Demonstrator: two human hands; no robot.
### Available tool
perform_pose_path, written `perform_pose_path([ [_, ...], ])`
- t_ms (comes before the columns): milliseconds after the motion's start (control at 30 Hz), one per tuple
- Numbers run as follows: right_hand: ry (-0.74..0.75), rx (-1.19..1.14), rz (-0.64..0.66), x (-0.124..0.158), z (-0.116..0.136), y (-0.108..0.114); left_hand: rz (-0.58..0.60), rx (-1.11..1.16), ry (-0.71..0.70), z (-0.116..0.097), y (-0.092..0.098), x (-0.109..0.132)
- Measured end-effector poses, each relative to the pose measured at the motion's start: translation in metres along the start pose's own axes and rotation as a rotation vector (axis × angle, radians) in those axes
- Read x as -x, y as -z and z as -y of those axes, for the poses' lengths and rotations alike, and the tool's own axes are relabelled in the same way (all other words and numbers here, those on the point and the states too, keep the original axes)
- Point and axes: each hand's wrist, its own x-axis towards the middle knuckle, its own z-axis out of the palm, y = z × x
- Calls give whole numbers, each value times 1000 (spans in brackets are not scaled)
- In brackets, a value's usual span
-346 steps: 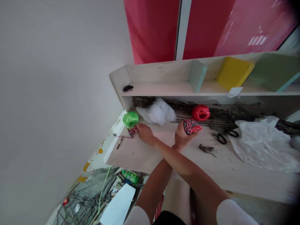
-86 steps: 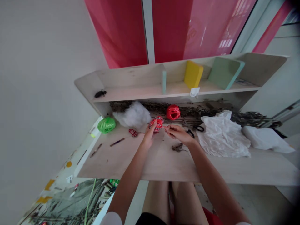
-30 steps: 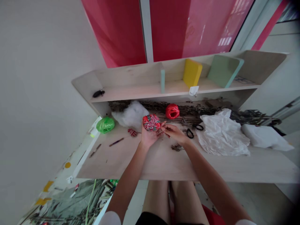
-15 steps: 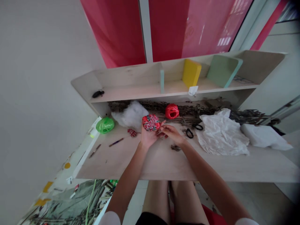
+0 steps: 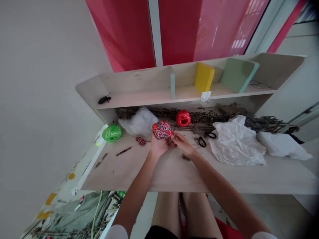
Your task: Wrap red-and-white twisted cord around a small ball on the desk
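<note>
My left hand (image 5: pixel 157 146) is raised over the wooden desk (image 5: pixel 174 172) and grips a red, white and green patterned ball of string (image 5: pixel 161 129) from below. My right hand (image 5: pixel 181 143) is just right of that ball, its fingers pinched together at the ball's lower right side, on a strand too thin to make out. A small bundle of the same string (image 5: pixel 141 141) lies on the desk to the left. Behind sit a plain red ball of string (image 5: pixel 183 118) and a heap of white stuffing (image 5: pixel 139 122).
A green ball of string (image 5: pixel 112 132) sits at the desk's left end, a pencil (image 5: pixel 123 151) near it. Black scissors (image 5: pixel 204 139) lie right of my hands, beside crumpled white plastic (image 5: pixel 236 142). Dry twigs (image 5: pixel 264 124) line the back under the shelf (image 5: pixel 159 96). Clutter covers the floor on the left.
Over the last second my right hand has drawn in closer to the patterned ball. My left hand holds the ball in nearly the same spot, slightly higher.
</note>
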Motion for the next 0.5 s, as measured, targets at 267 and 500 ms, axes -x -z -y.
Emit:
perform_pose_path([
  [267, 112, 116, -84, 0, 3, -1, -60, 74, -43, 1, 1, 1],
  [500, 173, 60, -117, -2, -3, -2, -25, 63, -44, 4, 2, 1],
])
